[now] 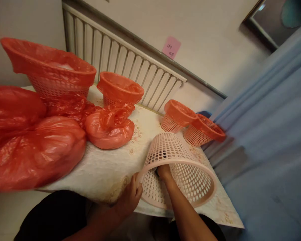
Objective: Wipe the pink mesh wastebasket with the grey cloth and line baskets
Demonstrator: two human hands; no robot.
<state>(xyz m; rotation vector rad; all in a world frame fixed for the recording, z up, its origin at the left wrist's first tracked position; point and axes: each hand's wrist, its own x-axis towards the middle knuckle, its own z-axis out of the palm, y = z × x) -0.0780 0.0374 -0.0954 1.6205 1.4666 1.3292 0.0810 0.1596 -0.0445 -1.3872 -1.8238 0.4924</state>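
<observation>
A pink perforated plastic basket [170, 150] lies on its side on the table, its mouth turned toward me. My left hand [130, 197] is closed around the near left part of its rim. My right hand [164, 171] reaches inside the basket; its forearm passes through the mouth and its fingers are hidden against the inner wall. No red bag lines this basket.
The table [110, 167] has a pale patterned cloth. Several baskets lined with red bags stand on it: a large one [52, 73], a middle one [120, 88], two small ones [177, 115] [205, 129]. Filled, tied red bags [107, 129] [32, 150] lie left. A radiator [130, 63] runs behind; blue fabric [266, 134] hangs right.
</observation>
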